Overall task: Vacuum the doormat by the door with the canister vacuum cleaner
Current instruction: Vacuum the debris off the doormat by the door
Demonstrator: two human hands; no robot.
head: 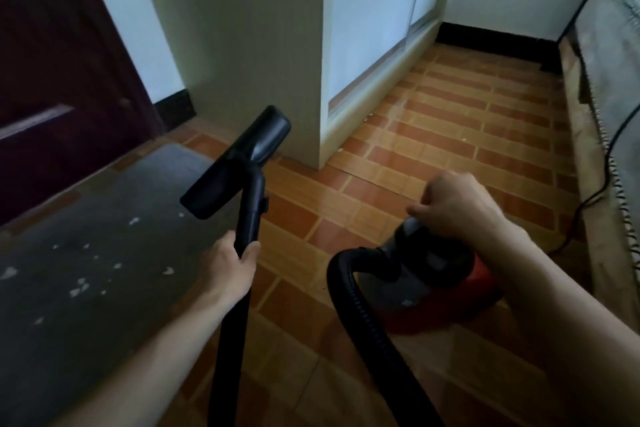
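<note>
A grey doormat [97, 246] lies on the floor at the left, in front of a dark door [52, 80], with several pale scraps scattered on it. My left hand [230, 270] grips the black vacuum wand [251, 211], holding the black floor nozzle [239, 163] raised above the mat's right edge. The red and black canister vacuum [440, 284] stands on the tiles at the right. My right hand [453, 206] rests on top of the canister with fingers curled over its grey top part; I cannot tell whether it grips it. A black ribbed hose [349, 315] loops from the canister.
A pale wardrobe [277, 45] stands straight ahead, its corner close behind the nozzle. Orange brick-patterned tiles [450, 121] cover the floor. A bed edge [609, 87] runs along the right, with a black power cord [602, 184] hanging down it.
</note>
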